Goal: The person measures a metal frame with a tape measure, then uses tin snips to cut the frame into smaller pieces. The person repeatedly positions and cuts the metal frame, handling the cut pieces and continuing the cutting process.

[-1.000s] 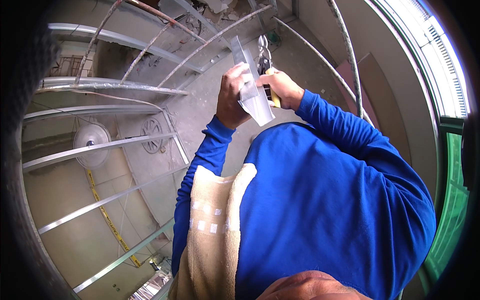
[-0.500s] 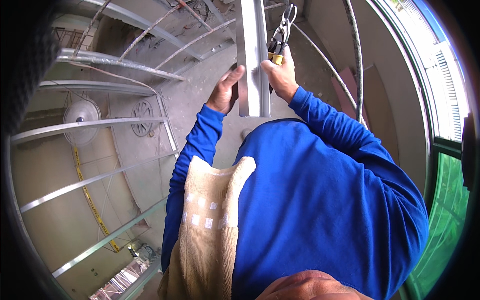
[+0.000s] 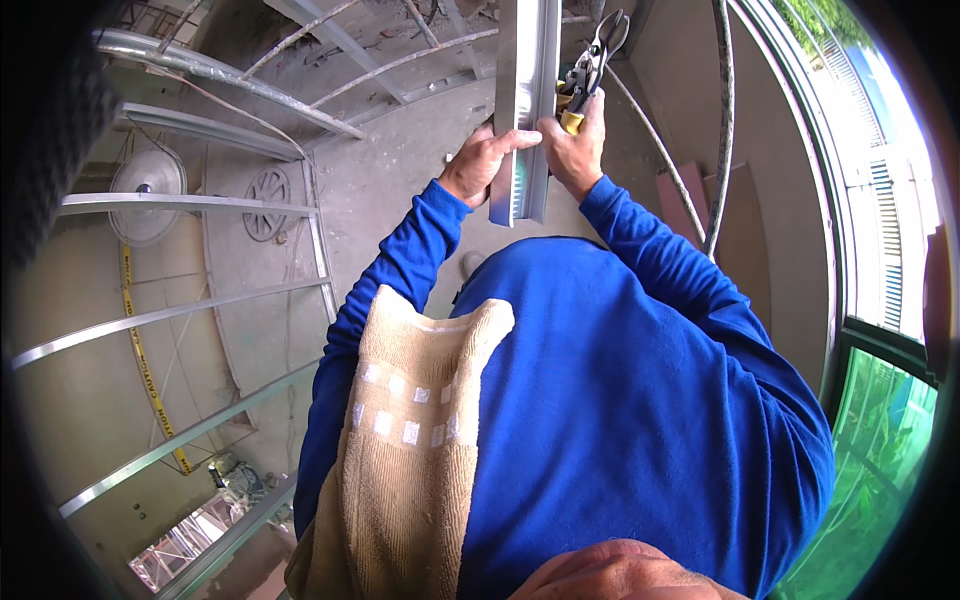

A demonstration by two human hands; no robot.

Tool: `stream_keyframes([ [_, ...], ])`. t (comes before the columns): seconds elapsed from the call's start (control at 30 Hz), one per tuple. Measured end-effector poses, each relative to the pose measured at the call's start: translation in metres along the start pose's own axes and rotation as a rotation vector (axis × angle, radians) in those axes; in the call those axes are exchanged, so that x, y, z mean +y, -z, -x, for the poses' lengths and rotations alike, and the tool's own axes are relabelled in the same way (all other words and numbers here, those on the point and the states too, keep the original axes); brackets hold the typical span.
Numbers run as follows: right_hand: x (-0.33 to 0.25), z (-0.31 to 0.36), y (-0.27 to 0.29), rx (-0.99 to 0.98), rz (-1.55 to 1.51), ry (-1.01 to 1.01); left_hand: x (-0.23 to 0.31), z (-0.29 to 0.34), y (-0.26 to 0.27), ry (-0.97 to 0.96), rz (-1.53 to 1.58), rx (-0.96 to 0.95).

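Observation:
A long, light metal channel stud (image 3: 513,80) extends away from me, its near end in front of my blue shirt. My left hand (image 3: 475,170) grips its left side close to that end, with the thumb laid across the channel and the other fingers mostly hidden behind. In my right hand (image 3: 577,152) is a pair of tin snips (image 3: 590,72) with yellow grips, the blades pointing away and up to the right. That same hand rests against the stud's right flange, its thumb touching the metal.
A metal stud frame (image 3: 190,203) stands on my left, with a round lidded disc (image 3: 148,198) and yellow caution tape (image 3: 143,365) beyond. Pipes (image 3: 722,120) rise on the right near leaning boards (image 3: 735,215). A green-framed window (image 3: 850,340) lines the far right. A beige towel (image 3: 415,440) hangs over my shoulder.
My left hand has closed on the stud, its thumb swinging over the channel. The stud and both hands sit slightly farther right in view, and the stud has turned a little.

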State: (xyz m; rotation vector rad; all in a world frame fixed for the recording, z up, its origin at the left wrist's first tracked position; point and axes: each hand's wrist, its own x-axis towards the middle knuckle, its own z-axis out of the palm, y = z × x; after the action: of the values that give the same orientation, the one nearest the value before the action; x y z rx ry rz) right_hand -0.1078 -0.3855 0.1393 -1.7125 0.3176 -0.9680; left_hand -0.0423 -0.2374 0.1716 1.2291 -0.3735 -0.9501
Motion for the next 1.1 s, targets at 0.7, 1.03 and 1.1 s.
stream_keyframes([
  [0.7, 0.000, -0.004, 0.033, -0.206, 0.004, 0.015, 0.013, -0.006, 0.018, -0.193, 0.132, 0.220],
  [1.03, 0.011, 0.025, 0.048, -0.358, -0.046, -0.177, 0.044, -0.016, 0.026, -0.339, 0.357, 0.485],
  [1.1, 0.012, 0.028, 0.052, -0.386, -0.002, -0.123, 0.048, -0.018, 0.030, -0.323, 0.328, 0.508],
])
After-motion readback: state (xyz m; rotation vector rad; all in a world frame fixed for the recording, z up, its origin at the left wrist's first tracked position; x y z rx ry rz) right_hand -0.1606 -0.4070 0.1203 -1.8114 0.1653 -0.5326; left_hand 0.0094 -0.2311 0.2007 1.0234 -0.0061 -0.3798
